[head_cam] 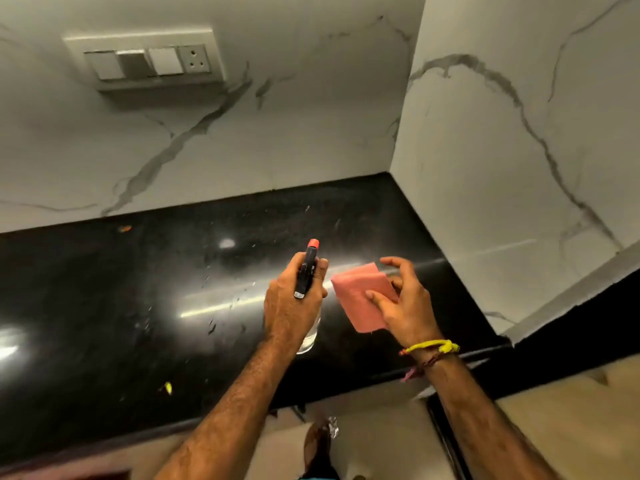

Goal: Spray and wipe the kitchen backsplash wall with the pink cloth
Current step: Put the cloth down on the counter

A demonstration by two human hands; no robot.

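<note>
The left hand has its grip wrapped around the neck of a clear spray bottle, fingers curled over the black trigger head, whose red nozzle points toward the backsplash wall. The bottle's clear body shows below the hand, above the black table; whether its base touches the surface cannot be told. Just beside it, the right hand holds the folded pink cloth, the thumb pressing its upper face while the other fingers spread loosely around its far edge. A yellow thread band circles the right wrist. Both hands hang over the table's front half, well apart from the wall. The table is glossy, with light streaks, specks and 2 small scraps, 1 orange near the wall and 1 yellow near the front edge. The wall is white marble-patterned with grey veins and meets a side wall at a corner on the right. A white switch plate is mounted on the wall at upper left.
</note>
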